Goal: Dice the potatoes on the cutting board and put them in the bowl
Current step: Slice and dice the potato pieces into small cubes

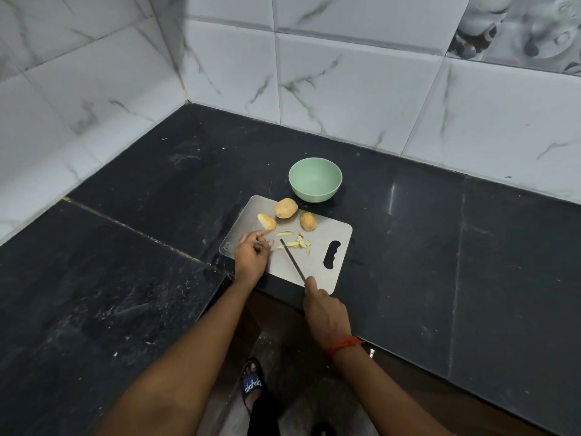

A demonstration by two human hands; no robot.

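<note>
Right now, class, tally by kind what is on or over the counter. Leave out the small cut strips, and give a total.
whole potatoes: 2
large cut potato piece: 1
green bowl: 1
cutting board: 1
knife: 1
Total: 6

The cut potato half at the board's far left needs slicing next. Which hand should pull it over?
Left. The left hand rests on the cutting board, fingers right beside the potato half, holding nothing; the right hand grips the knife.
</note>
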